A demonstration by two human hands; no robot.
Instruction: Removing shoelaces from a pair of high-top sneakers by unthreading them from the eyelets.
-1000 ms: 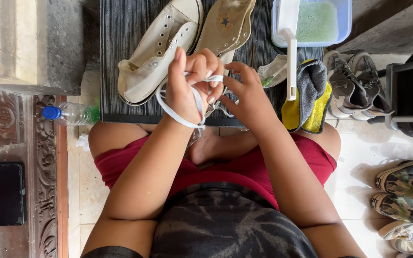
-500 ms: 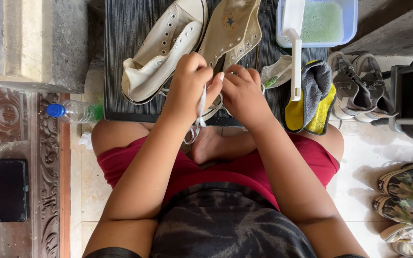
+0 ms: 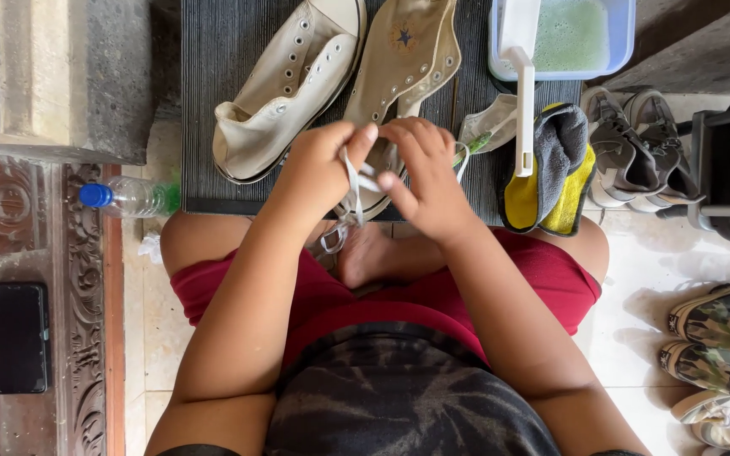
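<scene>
We pinch a flat white cotton shoelace [image 3: 353, 181] between our left hand [image 3: 318, 169] and right hand [image 3: 422, 173], both closed on it above our lap, its limp loops dangling. Just beyond, two cream canvas high-top sneakers [image 3: 293, 84] lie unlaced on the dark ribbed mat [image 3: 221, 51].

Tiled floor corner in daylight

Pale floor tiles [image 3: 635, 279] with a dark ribbed mat [image 3: 221, 67] on top, grey stone block [image 3: 52, 76] on the left, carved wooden threshold [image 3: 86, 321] below it.
</scene>
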